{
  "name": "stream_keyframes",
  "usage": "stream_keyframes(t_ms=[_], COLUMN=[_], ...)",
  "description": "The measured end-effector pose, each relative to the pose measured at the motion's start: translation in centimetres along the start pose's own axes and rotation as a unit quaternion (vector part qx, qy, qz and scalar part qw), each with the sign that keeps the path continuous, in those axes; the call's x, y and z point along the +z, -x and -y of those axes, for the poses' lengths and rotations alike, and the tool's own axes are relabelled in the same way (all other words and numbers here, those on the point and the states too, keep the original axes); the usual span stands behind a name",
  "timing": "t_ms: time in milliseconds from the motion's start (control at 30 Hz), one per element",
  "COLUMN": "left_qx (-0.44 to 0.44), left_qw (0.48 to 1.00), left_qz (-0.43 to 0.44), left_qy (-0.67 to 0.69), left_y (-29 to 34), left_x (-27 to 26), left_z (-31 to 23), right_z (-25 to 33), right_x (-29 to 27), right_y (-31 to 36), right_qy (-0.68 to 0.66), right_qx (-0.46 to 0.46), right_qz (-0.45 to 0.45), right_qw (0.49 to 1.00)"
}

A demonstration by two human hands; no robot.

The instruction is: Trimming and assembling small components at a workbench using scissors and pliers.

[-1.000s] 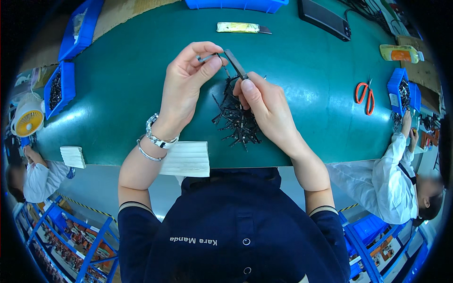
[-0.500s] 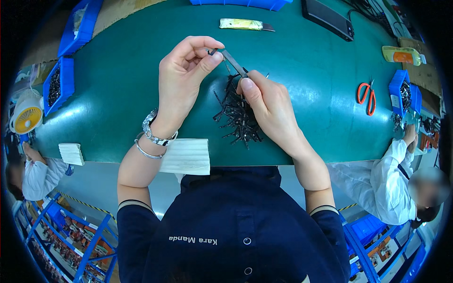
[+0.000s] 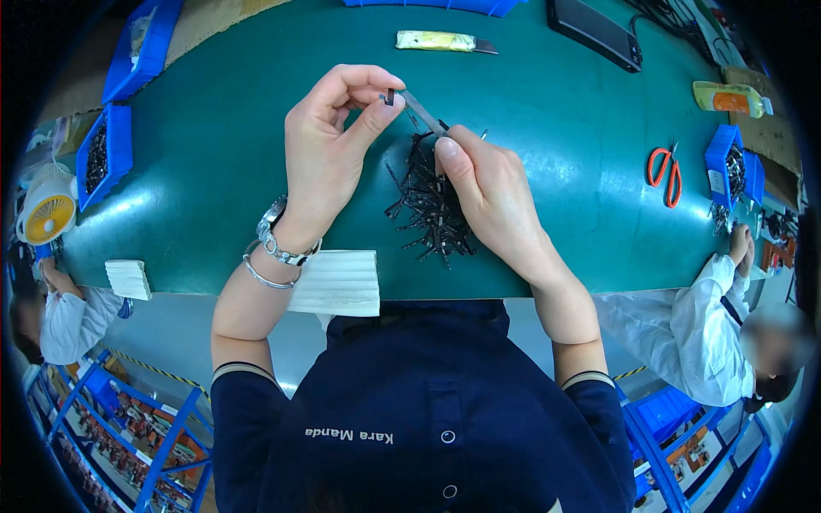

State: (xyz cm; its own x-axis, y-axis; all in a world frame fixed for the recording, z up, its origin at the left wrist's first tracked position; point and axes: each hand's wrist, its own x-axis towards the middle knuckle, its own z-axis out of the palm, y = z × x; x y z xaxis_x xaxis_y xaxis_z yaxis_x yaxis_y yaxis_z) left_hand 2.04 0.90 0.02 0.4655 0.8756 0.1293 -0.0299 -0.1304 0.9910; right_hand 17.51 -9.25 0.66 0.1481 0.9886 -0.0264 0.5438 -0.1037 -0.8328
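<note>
Between the thumb and index finger of my left hand [image 3: 325, 141] is a small black part [image 3: 390, 97], held up over the table. My right hand [image 3: 494, 188] is closed round a flat grey metal blade [image 3: 424, 112]; its handle end is hidden in my fingers. The blade's tip points up and left, close beside the black part; whether they touch I cannot tell. Below, a loose pile of thin black pieces [image 3: 428, 209] lies on the green table [image 3: 231, 154], partly covered by my right hand.
Farther off lie a yellow-wrapped blade [image 3: 436, 41] and a black flat device [image 3: 594, 34]. Orange-handled scissors [image 3: 665, 175] and a blue parts bin [image 3: 725, 167] are at right, another blue bin [image 3: 104, 154] at left. A folded white cloth [image 3: 338, 282] lies at the near edge. Co-workers sit on both sides.
The black part has turned slightly between my left fingertips and now stands more upright. The blade has shifted very slightly to the left. The pile lies as before.
</note>
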Motion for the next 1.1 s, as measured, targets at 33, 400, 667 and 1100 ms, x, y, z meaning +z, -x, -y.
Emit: stream_keyframes(t_ms=[33,400,667,1100], left_qx=[0.005,-0.021,-0.017,-0.037], left_qw=[1.000,1.000,0.999,0.996], left_qz=[0.000,-0.003,-0.006,-0.045], left_qy=[-0.004,0.016,0.028,0.069], left_y=[0.02,0.19,0.18,0.93], left_x=[-0.01,0.18,0.29,0.72], left_z=[-0.01,-0.08,0.03,0.23], right_z=[0.04,-0.11,-0.22,-0.29], right_x=[-0.02,-0.13,-0.12,0.00], right_y=[0.00,-0.09,-0.11,0.03], right_qy=[0.000,-0.080,-0.062,-0.087], right_qx=[0.000,0.021,0.013,0.019], right_qz=[0.000,0.029,0.027,0.035], right_qw=[1.000,0.996,0.998,0.995])
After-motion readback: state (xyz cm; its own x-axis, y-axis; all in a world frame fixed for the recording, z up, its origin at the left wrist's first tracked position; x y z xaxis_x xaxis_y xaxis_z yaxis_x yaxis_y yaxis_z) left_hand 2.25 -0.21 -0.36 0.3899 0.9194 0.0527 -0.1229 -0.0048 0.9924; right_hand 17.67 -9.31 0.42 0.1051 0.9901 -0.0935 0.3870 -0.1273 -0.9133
